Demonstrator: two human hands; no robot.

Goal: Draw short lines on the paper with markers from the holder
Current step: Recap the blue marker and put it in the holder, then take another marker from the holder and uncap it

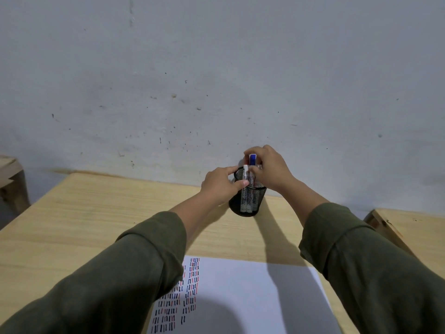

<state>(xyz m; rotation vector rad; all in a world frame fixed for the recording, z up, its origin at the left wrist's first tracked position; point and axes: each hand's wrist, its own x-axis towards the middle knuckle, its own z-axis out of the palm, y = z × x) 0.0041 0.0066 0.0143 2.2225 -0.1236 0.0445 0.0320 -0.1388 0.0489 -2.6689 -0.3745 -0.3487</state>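
Observation:
A black mesh holder point(248, 203) stands at the far side of the wooden table point(96, 213), close to the wall. Several white markers stand in it. My left hand point(220, 186) grips the holder's rim, thumb on the near edge and index finger stretched across the top. My right hand point(269, 168) is closed around a blue-capped marker point(252, 160) that stands upright, its lower part still inside the holder. A white paper point(252, 297) lies near me, its left part covered with short black, blue and red lines.
A grey scuffed wall point(216, 80) rises right behind the table. Wooden furniture point(407, 227) stands at the right and another wooden piece point(9, 179) at the far left. My green sleeves cover part of the paper.

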